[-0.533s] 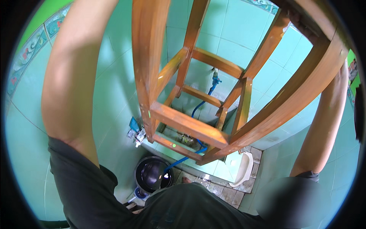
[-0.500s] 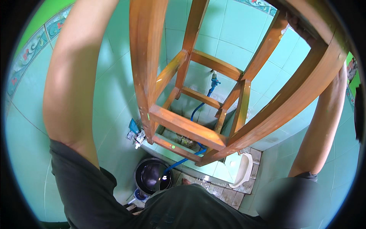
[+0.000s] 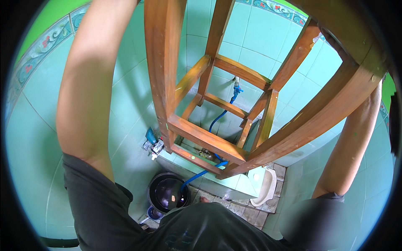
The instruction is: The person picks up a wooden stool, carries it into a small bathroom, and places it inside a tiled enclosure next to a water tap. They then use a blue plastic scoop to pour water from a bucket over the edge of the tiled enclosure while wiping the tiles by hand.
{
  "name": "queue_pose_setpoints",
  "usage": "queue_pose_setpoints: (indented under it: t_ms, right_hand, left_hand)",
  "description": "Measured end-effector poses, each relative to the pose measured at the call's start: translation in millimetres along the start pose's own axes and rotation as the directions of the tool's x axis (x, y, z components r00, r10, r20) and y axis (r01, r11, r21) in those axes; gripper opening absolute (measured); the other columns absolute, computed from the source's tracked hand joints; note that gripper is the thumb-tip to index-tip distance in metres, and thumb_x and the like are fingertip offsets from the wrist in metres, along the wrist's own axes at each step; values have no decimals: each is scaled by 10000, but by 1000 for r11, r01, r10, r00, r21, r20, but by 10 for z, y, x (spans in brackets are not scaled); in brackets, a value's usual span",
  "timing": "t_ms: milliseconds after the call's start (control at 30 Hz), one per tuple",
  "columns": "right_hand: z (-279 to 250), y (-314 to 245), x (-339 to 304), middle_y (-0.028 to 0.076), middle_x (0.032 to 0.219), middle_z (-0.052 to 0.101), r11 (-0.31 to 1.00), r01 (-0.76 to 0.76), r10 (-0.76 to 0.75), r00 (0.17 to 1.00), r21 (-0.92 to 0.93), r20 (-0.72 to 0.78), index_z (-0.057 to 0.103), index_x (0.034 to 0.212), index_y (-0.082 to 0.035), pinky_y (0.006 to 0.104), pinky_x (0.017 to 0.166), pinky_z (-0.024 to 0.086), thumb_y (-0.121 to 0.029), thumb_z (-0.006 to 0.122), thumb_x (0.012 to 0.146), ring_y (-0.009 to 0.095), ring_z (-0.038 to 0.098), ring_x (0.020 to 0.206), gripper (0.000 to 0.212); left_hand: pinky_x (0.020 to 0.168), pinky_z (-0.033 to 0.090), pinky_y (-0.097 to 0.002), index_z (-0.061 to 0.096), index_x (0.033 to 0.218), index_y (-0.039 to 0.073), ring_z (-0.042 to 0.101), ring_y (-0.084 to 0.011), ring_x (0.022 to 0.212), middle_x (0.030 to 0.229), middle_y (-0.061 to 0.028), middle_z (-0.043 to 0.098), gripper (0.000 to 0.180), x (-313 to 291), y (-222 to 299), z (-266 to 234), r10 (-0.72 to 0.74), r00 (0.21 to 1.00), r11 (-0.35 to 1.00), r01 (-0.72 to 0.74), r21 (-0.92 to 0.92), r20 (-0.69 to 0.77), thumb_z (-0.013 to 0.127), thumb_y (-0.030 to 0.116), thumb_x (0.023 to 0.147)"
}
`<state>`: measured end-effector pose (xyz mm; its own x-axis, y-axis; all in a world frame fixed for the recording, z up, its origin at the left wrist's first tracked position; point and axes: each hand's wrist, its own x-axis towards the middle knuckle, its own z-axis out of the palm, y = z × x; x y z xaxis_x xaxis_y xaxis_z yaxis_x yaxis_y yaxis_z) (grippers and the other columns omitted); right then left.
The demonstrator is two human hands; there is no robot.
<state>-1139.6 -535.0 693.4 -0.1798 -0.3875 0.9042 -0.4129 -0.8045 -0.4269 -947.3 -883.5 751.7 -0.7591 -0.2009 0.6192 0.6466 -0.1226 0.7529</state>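
Left forearm (image 3: 86, 96) shifted slightly rightward in view | your left hand's out of sight, grip unknown; your right hand (image 3: 336, 45), shadowed, clasps the wooden stool's (image 3: 207, 140) upper frame | stool appears over front edge of tiled tub (image 3: 247, 183), contact unclear | slipping grip could swing legs into blue hose (image 3: 194, 177) | brown, glossy, pale-flecked

Head-worn fisheye, left one of the pair, so you're basically looking out from the wearer's own head. It points down and a bit forward: dark shirt (image 3: 201, 230) along the bottom edge, bare arms (image 3: 86, 96) up both sides, tiled wall (image 3: 259, 35) straight ahead. The wooden frame (image 3: 209, 139) is super close and bows out toward the rim. Floor (image 3: 250, 212) is well below, kinda small.
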Motion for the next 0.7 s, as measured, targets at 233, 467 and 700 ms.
queue_pose_setpoints:
  t_ms: [233,467,700]
  right_hand:
    - [127,-74,-21,165,1153,537,1000,2,-2,1000,8,-3,506,1205,18,399,829,550,-233,499,963,248,584,1019,348]
    - [330,-165,-53,164,1141,536,1000,2,-2,1000,1,-4,508,1195,17,400,814,558,-227,498,961,249,587,1007,338]
    - [518,-175,-127,163,1130,536,1000,-12,12,1000,-16,-10,510,1185,17,401,799,567,-221,496,960,249,590,994,327]
  left_hand:
    - [918,517,-530,581,1205,7,639,-323,1002,1164,-195,638,491,-93,91,-7,1,1000,1000,-1,-21,1,485,420,957]
    - [924,514,-528,580,1207,5,639,-321,1002,1164,-195,638,496,-318,220,13,0,1000,999,1,-42,24,483,424,960]
    - [970,488,-522,564,1235,-6,633,-319,1013,1155,-198,640,574,-1109,-56,425,-147,987,988,143,63,58,420,488,981]
